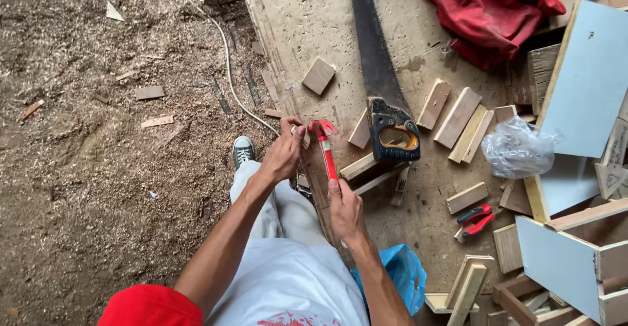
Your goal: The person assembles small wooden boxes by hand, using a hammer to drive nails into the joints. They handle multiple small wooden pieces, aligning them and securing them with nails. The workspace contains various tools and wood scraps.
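Though partly hidden, hammer in right hand.

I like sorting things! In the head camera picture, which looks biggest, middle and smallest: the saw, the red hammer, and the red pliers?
Largest to smallest, as they look:
1. Saw, by far the longest.
2. Red hammer, held in the right hand.
3. Red pliers, smallest.
All three lie at about workbench level, so the order seems safe.

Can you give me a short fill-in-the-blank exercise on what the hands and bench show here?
1. The right hand grips a claw hammer with a ____ handle.
2. The left hand rests at the ____ edge of the workbench.
3. The handsaw lies ____ on the bench.
4. Red pliers lie to the hammer's ____.

Missing: red; left; flat; right
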